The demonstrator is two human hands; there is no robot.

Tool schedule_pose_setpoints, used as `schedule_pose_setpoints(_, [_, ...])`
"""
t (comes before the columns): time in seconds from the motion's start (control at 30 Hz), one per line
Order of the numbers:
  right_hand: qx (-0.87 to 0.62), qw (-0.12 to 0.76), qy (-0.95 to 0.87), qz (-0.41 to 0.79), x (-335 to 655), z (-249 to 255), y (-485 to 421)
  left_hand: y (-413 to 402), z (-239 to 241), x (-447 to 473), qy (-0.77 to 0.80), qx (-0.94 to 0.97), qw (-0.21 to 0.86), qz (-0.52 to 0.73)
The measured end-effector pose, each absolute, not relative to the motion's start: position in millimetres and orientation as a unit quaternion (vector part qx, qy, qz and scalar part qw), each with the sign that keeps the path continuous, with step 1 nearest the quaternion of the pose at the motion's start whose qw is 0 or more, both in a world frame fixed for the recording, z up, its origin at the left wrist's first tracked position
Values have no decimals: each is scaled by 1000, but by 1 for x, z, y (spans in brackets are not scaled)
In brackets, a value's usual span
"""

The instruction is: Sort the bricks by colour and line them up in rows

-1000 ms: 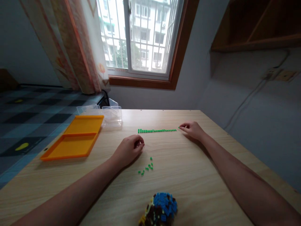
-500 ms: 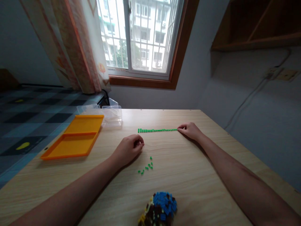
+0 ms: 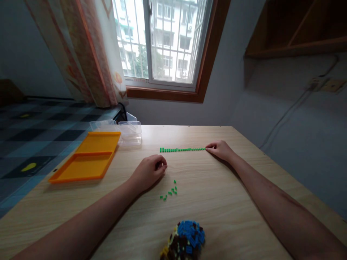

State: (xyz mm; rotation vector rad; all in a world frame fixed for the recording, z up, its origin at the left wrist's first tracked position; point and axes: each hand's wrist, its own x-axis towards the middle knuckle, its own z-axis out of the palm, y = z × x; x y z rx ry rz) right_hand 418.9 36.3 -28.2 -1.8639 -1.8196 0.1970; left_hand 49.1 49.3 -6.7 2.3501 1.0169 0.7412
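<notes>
A thin row of small green toy bricks (image 3: 181, 149) runs from left to right across the far part of the table. My right hand (image 3: 221, 150) rests at its right end, thumb and forefinger pinched on the last little brick, which the fingertips mostly cover. My left hand (image 3: 151, 169) lies on the table left of centre, below the row's left end. Its fingers are curled in to the thumb; whether anything is between them I cannot make out. Several loose green bricks (image 3: 170, 193) are scattered just right of and nearer than this hand.
Close to me is a heap of blue, brown and yellow bricks (image 3: 189, 236). An orange two-part tray (image 3: 81, 166) lies at the left, with clear plastic boxes (image 3: 130, 133) behind it. The wooden table (image 3: 225, 202) ends before the wall and window.
The whole view has shifted very slightly. Both hands, the row and the loose bricks keep their places on the table.
</notes>
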Motion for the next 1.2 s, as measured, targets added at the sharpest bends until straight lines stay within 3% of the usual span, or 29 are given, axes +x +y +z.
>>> schedule_pose_setpoints(0.3, [-677, 281, -678, 62, 419, -25, 33, 50, -8, 49, 364, 859, 234, 274])
schedule_pose_setpoints(0.47, [-554, 354, -752, 51, 384, -4, 24, 47, -7, 50, 343, 868, 241, 264])
schedule_pose_setpoints(0.67, [-406, 262, -859, 171, 298, 11, -8, 49, -5, 50, 365, 851, 255, 278])
schedule_pose_setpoints(0.9, [-429, 223, -865, 137, 267, -3, -29, 49, -7, 51, 367, 850, 251, 282])
schedule_pose_setpoints(1.2, [-428, 240, -864, 109, 264, -4, -27, 51, -6, 50, 364, 852, 255, 276])
